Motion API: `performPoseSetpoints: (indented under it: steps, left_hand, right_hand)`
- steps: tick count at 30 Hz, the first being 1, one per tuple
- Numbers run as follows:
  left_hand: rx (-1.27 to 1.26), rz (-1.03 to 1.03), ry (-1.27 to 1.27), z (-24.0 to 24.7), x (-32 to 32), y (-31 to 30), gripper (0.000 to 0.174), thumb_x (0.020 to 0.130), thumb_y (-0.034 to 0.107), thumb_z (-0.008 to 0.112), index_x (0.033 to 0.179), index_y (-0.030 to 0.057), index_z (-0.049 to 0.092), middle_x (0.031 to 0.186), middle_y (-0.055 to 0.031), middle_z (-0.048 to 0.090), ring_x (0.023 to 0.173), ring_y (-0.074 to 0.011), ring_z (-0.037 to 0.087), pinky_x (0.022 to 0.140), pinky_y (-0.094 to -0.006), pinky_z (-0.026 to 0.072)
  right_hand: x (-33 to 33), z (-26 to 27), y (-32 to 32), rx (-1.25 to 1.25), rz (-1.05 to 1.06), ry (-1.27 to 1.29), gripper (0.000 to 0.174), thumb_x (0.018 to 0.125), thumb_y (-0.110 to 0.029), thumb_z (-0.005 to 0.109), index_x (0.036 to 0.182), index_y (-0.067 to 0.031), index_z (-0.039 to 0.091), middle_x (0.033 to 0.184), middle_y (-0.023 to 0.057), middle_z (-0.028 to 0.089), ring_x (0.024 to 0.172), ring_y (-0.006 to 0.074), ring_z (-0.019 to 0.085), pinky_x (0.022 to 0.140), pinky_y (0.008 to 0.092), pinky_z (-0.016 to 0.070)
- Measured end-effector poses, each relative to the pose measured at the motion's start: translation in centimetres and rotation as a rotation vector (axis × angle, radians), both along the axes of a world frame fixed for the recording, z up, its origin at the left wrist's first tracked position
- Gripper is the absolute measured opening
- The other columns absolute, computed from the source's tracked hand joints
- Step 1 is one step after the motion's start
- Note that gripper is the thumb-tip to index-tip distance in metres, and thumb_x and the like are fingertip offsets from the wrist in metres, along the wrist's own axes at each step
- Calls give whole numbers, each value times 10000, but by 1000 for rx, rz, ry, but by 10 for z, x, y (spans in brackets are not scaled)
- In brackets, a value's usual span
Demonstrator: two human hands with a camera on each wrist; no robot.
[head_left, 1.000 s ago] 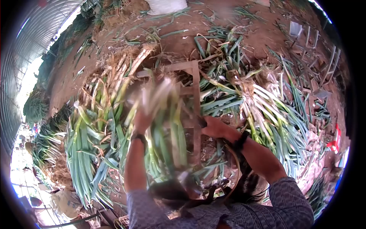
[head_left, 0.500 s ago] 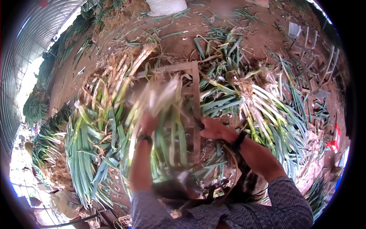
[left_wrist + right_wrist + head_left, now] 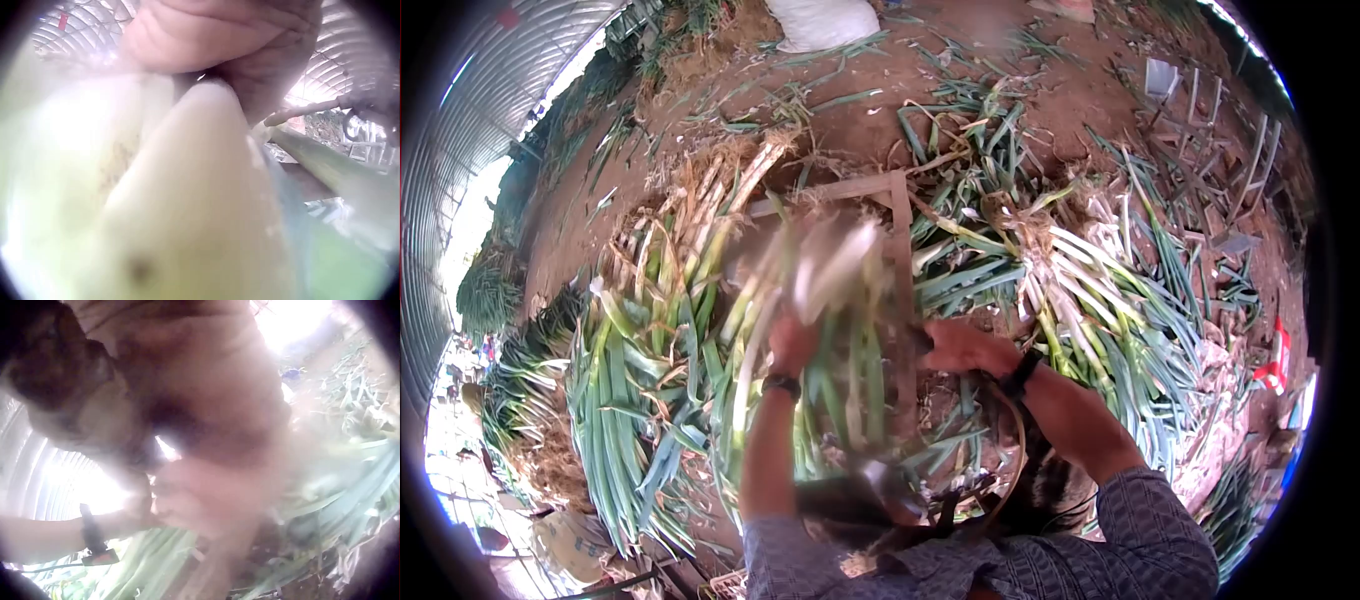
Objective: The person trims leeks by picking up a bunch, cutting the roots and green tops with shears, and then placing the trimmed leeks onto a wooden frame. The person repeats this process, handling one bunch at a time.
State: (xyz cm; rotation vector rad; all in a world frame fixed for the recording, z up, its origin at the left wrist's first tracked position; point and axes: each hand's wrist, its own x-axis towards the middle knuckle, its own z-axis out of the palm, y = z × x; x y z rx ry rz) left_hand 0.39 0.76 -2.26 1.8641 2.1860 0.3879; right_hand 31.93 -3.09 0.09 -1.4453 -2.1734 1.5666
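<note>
My left hand (image 3: 792, 345) grips several leeks (image 3: 835, 265), with white ends pointing away and green leaves hanging toward my body. The white ends are blurred. In the left wrist view, curled fingers (image 3: 206, 37) close over thick pale stalks (image 3: 200, 187) that fill the foreground. To the right, my right hand (image 3: 960, 347) holds a dark tool (image 3: 920, 340) whose grip is mostly covered. A thin tan rod (image 3: 306, 112) reaches from it toward the leeks in the left wrist view. In the right wrist view, the curled right hand (image 3: 212, 481) is blurred and close.
A wooden frame (image 3: 902, 260) stands under the work. Leek heaps lie left (image 3: 615, 400) and right (image 3: 1090, 290). A tan hose (image 3: 1018, 430) curves below the right forearm. Farther off are a white sack (image 3: 825, 22) and metal racks (image 3: 1255, 165).
My left hand has moved slightly right and toward my body with the leeks, whose white ends stay blurred. The right hand stays near the wooden frame. The view has shifted slightly.
</note>
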Motion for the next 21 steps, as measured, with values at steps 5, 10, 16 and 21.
performPoseSetpoints:
  steps: [5, 10, 16, 21]
  left_hand:
    - [142, 27, -175, 43, -8, -10, 531, 739, 239, 720, 1153, -3, 494, 924, -245, 672, 835, -404, 662, 726, -466, 529]
    - [463, -10, -806, 74, -60, -20, 407, 754, 22, 718, 1133, 13, 569, 876, -12, 639, 747, -106, 564, 658, -264, 478]
    - [297, 42, -920, 193, -87, -85, 303, 767, 164, 715, 1012, -6, 659, 850, -39, 659, 766, -148, 607, 704, -285, 479]
    - [352, 55, -967, 264, -96, -119, 457, 775, 121, 705, 1196, -3, 579, 1012, -117, 683, 936, -231, 644, 904, -365, 481]
  right_hand:
    - [0, 17, -7, 143, -46, -13, 458, 750, -294, 689, 1096, -16, 578, 785, 183, 609, 727, 301, 610, 671, 422, 472]
    - [-10, 41, -26, 156, 135, 187, 456, 754, -275, 698, 1122, -30, 584, 794, 161, 620, 710, 270, 606, 655, 400, 470]
    - [-30, 83, -61, 285, 298, 410, 521, 779, -312, 704, 1205, -46, 567, 800, 182, 643, 725, 310, 646, 665, 418, 493]
    - [-52, 77, -87, 367, 361, 205, 457, 805, -320, 667, 1189, -98, 556, 780, 168, 654, 726, 389, 647, 657, 475, 503]
